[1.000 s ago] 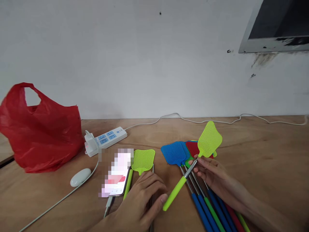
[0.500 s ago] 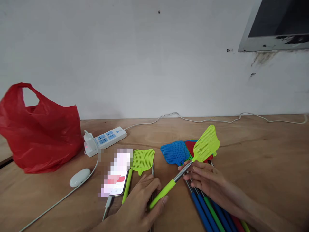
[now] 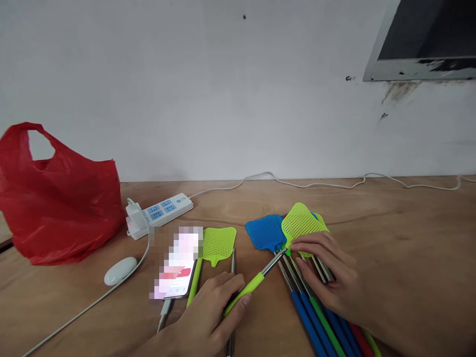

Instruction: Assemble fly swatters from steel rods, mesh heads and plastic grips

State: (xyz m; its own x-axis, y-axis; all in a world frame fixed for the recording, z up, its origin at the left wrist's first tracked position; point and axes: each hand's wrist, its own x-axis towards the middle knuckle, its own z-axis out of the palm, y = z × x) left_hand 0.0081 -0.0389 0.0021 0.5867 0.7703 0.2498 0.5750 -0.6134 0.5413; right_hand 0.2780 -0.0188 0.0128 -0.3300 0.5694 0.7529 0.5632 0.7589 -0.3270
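Note:
My left hand point(image 3: 211, 307) is closed around the yellow-green handle point(image 3: 247, 292) of a fly swatter, whose short metal rod points up to the right. At the rod's far end is the swatter's yellow-green mesh head point(image 3: 300, 222). The fingertips of my right hand point(image 3: 330, 270) close in on the neck of that head, the thumb slightly lower. Beneath lies a bunch of fly swatters with blue heads point(image 3: 264, 233) and blue, green and red handles point(image 3: 307, 317), partly covered by my right hand. Another yellow-green swatter head point(image 3: 219, 244) lies beyond my left hand.
A lit phone point(image 3: 180, 270), partly pixelated, lies left of my left hand beside a yellow-green handle point(image 3: 195, 282). Farther left are a white rounded device point(image 3: 120, 270), a power strip point(image 3: 169, 210) and a red plastic bag point(image 3: 59, 198). A white cable point(image 3: 305, 186) runs along the wall.
My right hand has turned over and moved up to the swatter's neck, now lying over the bunch. The swatter head has shifted left and down, and less metal rod shows.

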